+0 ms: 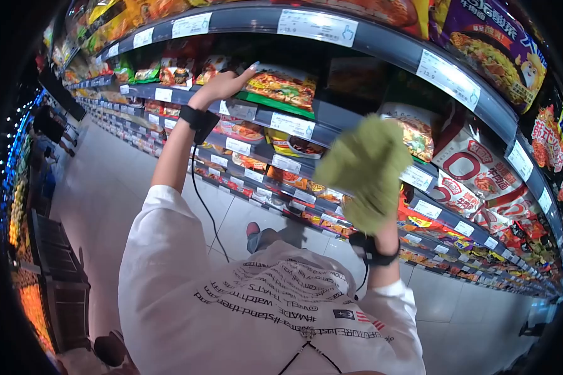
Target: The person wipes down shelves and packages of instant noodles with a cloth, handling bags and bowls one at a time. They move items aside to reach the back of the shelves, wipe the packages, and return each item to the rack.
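My left hand (226,85) reaches onto a shelf, one finger stretched over the top left corner of a noodle packet (281,87) with a green lower edge. Its other fingers are partly hidden at the packet's side. An olive-green cloth (363,165), smeared by motion, covers most of my right hand (388,230), so those fingers do not show. This cloth hangs in front of the shelf edge, just left of another noodle packet (417,137). Both wrists wear black bands with cables.
Price tags line the shelf rails (292,125). Red and white noodle packs (475,165) stand at the right, and a purple pack (497,50) is at the upper right. Dark crates (59,275) stand across the tiled aisle (116,187). A person (53,125) is farther down it.
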A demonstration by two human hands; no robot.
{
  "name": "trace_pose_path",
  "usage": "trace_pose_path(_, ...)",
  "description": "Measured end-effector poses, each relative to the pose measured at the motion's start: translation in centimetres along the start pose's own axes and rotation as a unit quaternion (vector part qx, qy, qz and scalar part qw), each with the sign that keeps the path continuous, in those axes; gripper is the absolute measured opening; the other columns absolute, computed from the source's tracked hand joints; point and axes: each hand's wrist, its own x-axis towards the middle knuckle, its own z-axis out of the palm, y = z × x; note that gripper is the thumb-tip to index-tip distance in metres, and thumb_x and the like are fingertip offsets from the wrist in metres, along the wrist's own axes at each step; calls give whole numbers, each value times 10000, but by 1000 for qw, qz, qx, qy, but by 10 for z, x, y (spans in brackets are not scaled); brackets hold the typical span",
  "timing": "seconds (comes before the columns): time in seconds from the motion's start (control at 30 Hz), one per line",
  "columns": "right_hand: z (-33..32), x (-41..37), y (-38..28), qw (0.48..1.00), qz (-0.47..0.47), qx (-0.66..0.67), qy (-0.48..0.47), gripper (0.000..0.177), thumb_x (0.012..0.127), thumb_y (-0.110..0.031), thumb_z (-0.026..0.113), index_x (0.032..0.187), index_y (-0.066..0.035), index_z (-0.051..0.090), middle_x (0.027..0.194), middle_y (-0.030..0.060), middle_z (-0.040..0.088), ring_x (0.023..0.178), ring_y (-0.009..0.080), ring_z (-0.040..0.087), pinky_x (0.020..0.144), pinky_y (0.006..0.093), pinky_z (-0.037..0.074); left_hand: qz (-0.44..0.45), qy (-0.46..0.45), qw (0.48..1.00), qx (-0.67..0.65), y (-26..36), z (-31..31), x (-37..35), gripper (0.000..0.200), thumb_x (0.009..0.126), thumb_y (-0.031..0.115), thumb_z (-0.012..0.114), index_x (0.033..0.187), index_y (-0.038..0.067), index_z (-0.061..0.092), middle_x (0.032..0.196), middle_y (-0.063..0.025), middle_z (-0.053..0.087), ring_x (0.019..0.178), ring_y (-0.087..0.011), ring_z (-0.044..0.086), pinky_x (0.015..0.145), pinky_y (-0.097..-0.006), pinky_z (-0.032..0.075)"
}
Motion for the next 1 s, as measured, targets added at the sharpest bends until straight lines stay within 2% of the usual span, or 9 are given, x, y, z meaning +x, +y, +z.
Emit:
trace_pose_path(0.07,40,66,-14,833,-298,-445,-141,372,750,-183,515,1064,16,510,1133,212,457,1053,377,414,931,442,310,41,11,996,-82,14,4,-21,777,770,673,344,768,-61,600,680,-100,569,640,-173,533,558,-300,411)
trace_pose_path(0.13,80,105,11,748,-323,-575,-73,435,745,-250,542,1111,-19,492,1077,213,456,1025,382,405,947,488,274,31,-56,988,-141,4,8,-13,591,833,517,440,1000,-32,582,811,-69,572,732,-128,509,659,-259,411)
trace_pose_path(0.23,103,121,35,668,-304,-676,-57,613,725,-318,610,1243,-78,389,1154,164,434,1097,331,384,958,511,257,88,-112,969,-201,-12,22,-6,377,848,338,495,984,0,590,735,28,554,586,-25,415,500,-207,336)
trace_pose_path(0.3,106,121,37,662,-324,-674,-44,606,695,-269,631,1226,-81,410,1153,142,450,1098,315,397,954,492,276,184,2,912,-367,0,35,-22,336,845,244,485,994,-38,589,830,-19,602,720,-60,492,624,-222,393)
trace_pose_path(0.4,94,125,49,653,-373,-658,-20,611,614,-167,665,1182,-78,459,1127,100,490,1079,288,433,944,452,314,213,32,909,-357,0,43,-27,333,879,267,427,818,-29,567,666,-29,583,571,-68,495,511,-214,378)
trace_pose_path(0.53,83,109,41,709,-412,-572,17,528,514,-5,641,1032,-65,556,983,79,585,956,270,534,868,378,403,96,62,780,-616,17,58,-85,409,914,375,317,688,68,466,535,-39,500,436,-105,467,440,-227,367)
trace_pose_path(0.63,69,88,26,683,-478,-552,25,365,541,3,594,903,-43,596,883,104,601,864,290,565,792,382,448,30,0,724,-689,25,96,-127,609,879,550,253,1114,29,463,1021,-93,550,887,-172,559,697,-294,482)
trace_pose_path(0.77,48,16,24,638,-512,-548,-177,147,671,-153,586,814,-130,606,832,61,576,821,262,551,809,424,455,37,-147,464,-873,48,102,-175,785,800,658,279,1296,50,311,1279,-139,404,1140,-263,436,938,-407,369)
trace_pose_path(1.0,63,-24,4,680,-250,-622,-297,459,645,-330,604,1045,-106,588,1126,128,502,1071,303,430,986,548,207,72,-147,500,-850,35,138,-200,726,834,599,304,1321,63,255,1310,-131,364,1168,-253,410,968,-392,341)
